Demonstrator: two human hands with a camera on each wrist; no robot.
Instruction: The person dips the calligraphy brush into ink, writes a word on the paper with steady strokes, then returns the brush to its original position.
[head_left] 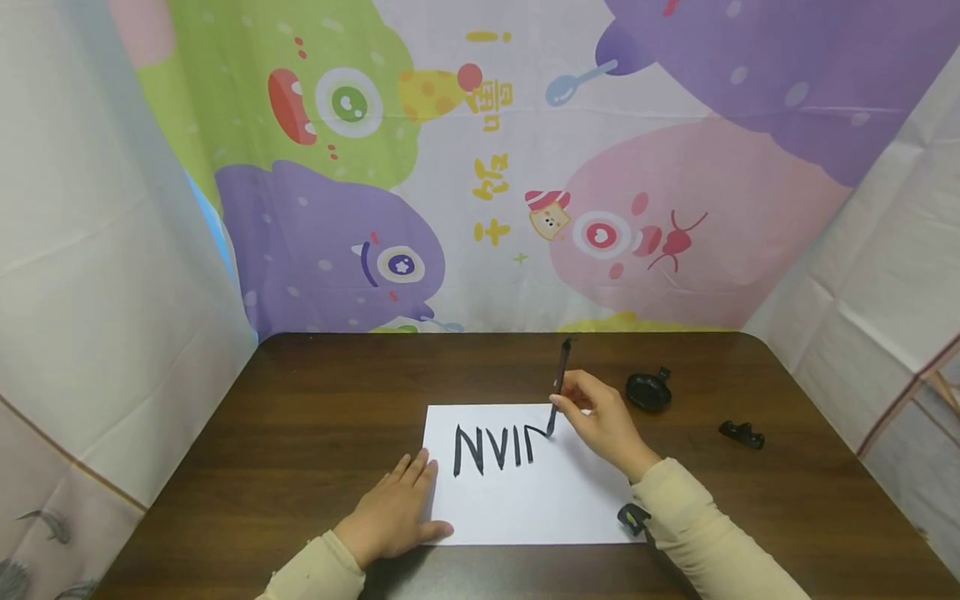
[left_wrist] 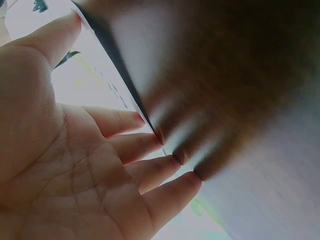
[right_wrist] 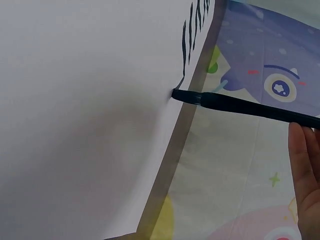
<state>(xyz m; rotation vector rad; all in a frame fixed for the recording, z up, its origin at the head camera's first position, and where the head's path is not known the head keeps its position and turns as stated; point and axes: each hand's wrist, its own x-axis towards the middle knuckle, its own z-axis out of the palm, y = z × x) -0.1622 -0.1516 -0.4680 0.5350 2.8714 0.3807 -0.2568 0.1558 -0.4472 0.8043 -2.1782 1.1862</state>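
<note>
A white sheet of paper (head_left: 525, 512) lies on the table, with black brush strokes (head_left: 501, 448) across its upper left half. My right hand (head_left: 606, 427) pinches a dark writing brush (head_left: 562, 367) between thumb and fingers, holding it nearly upright. In the right wrist view, the black tip of the brush (right_wrist: 240, 106) touches the paper at the end of a thin stroke. My left hand (head_left: 396, 510) rests on the paper's left edge with its fingers extended. The left wrist view shows its palm (left_wrist: 75, 170) and fingertips meeting the surface.
Right of the paper stands a round black ink dish (head_left: 648, 392). A wavy black brush rest (head_left: 742, 434) lies farther right. Beside the right cuff, at the paper's lower right corner, is a small black object (head_left: 632, 518). A cartoon-printed curtain (head_left: 495, 292) hangs behind the brown table (head_left: 315, 417).
</note>
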